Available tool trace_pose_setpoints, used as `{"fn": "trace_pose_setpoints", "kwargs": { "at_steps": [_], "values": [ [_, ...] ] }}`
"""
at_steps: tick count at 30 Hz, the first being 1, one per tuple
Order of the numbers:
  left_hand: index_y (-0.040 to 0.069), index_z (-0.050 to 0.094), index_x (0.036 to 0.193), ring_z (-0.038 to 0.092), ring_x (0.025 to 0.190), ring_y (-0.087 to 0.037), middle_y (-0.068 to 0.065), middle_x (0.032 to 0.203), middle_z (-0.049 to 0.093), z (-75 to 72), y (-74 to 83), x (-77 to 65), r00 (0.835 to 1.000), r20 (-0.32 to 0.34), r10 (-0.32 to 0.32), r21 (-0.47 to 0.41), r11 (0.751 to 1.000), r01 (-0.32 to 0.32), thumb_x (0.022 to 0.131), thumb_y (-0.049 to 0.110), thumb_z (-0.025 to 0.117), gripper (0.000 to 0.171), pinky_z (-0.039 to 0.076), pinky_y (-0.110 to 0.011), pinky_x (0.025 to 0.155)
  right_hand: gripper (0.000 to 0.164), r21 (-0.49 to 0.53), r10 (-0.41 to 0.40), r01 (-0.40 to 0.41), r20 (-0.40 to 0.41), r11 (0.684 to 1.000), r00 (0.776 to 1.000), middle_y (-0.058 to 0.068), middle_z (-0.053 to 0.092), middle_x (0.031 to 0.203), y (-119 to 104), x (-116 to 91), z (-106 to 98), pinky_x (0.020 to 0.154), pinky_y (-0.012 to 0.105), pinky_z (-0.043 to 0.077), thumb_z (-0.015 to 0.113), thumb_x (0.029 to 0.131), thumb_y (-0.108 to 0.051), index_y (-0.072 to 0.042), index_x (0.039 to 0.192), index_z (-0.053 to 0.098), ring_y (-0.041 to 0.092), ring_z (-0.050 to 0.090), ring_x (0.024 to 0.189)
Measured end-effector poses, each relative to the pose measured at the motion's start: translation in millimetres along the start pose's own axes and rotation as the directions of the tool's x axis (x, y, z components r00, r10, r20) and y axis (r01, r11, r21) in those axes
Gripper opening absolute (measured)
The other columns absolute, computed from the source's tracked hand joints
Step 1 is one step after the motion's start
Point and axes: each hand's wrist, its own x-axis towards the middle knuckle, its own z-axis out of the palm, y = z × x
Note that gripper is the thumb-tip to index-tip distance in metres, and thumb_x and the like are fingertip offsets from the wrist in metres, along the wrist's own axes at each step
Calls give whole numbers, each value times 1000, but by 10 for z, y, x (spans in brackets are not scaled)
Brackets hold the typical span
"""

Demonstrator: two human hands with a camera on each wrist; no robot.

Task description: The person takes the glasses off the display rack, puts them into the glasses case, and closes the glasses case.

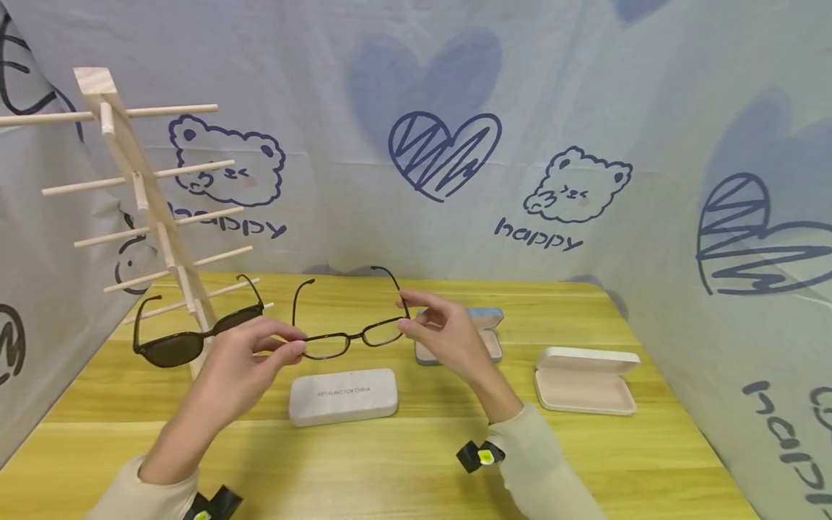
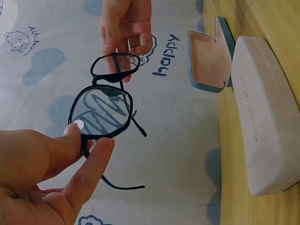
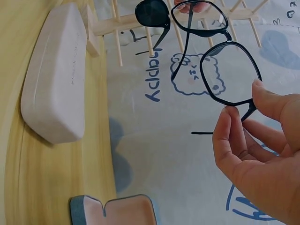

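Black-framed eyeglasses (image 1: 354, 336) with clear lenses are held up above the table, temples unfolded and pointing away. My left hand (image 1: 243, 361) pinches the left end of the frame between thumb and fingers. At the other end my right hand (image 1: 451, 334) pinches the right corner near the hinge. Both grips also show in the wrist views, where the eyeglasses (image 2: 101, 110) hang in the air. Just beneath them in the head view lies a closed white glasses case (image 1: 343, 397) with small lettering on its lid.
To the left stands a wooden display rack (image 1: 156, 195) with several pegs, and dark sunglasses (image 1: 174, 349) rest on its lower part. A blue glasses case (image 1: 490, 347) lies open behind my right hand. Another open white case (image 1: 586, 383) is at the right of the wooden table (image 1: 403, 469).
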Motion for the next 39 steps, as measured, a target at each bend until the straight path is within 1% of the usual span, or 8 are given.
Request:
{"fn": "trace_pose_setpoints", "kwargs": {
  "at_steps": [6, 10, 14, 20, 28, 31, 34, 39],
  "values": [
    [10, 78, 101, 79, 86, -19, -7, 105, 76, 89, -34, 21, 1000, 7, -2, -38, 999, 2, 96, 12, 74, 7, 59, -20, 68, 49, 0, -26, 26, -16, 1000, 1000, 16, 69, 133, 48, -58, -38, 76, 18, 56, 72, 98, -12, -5, 144, 59, 5, 69, 90],
    [8, 77, 107, 78, 85, -17, -8, 105, 76, 159, -58, 29, 1000, 22, -1, -73, 997, 2, 96, 9, 73, 11, 60, -20, 71, 47, 0, -11, 11, -38, 1000, 999, 15, 70, 131, 72, -113, -54, 77, 17, 57, 72, 98, -12, -6, 143, 61, 5, 69, 92],
    [5, 73, 119, 78, 87, -18, -11, 107, 74, 222, -68, 43, 999, 49, -17, -108, 994, 22, 97, 8, 72, 22, 61, -21, 71, 46, 9, -7, 8, -53, 1000, 999, 17, 71, 131, 106, -159, -75, 76, 16, 57, 72, 97, -11, -4, 142, 61, 5, 68, 91],
    [3, 62, 137, 78, 89, -24, -15, 107, 70, 289, -77, 74, 994, 87, -69, -159, 984, 82, 96, 5, 72, 42, 58, -24, 64, 46, 1, -6, 6, -63, 1000, 998, 21, 71, 130, 173, -197, -91, 80, 16, 59, 72, 96, -8, -2, 141, 62, 4, 67, 89],
    [-5, 52, 146, 78, 87, -23, -17, 111, 69, 338, -90, 113, 993, 104, -56, -186, 980, 74, 96, 5, 71, 55, 52, -22, 59, 37, -58, 16, -23, -106, 998, 994, 15, 74, 125, 194, -228, -99, 85, 18, 60, 74, 96, -11, -6, 132, 70, 5, 69, 90],
    [-7, 52, 146, 78, 88, -23, -16, 109, 69, 344, -88, 115, 993, 105, -49, -180, 981, 68, 96, 7, 72, 55, 54, -20, 62, 35, -59, 11, -17, -103, 998, 995, 16, 75, 124, 202, -235, -97, 83, 20, 61, 74, 96, -10, -5, 131, 71, 8, 71, 93],
    [-8, 54, 144, 78, 87, -22, -16, 107, 71, 351, -91, 123, 994, 97, -40, -158, 986, 55, 96, 8, 72, 53, 56, -20, 63, 34, -57, -11, 6, -89, 998, 996, 18, 75, 122, 212, -239, -98, 84, 20, 61, 73, 96, -9, -3, 129, 71, 16, 74, 98],
    [-8, 58, 140, 74, 98, -25, -15, 107, 72, 362, -104, 143, 998, 61, -18, -104, 994, 24, 97, 9, 71, 48, 64, -30, 77, 32, -46, -54, 51, -57, 998, 997, 20, 75, 120, 228, -236, -92, 86, 21, 60, 71, 97, -8, 2, 128, 70, 32, 74, 107]
  ]
}}
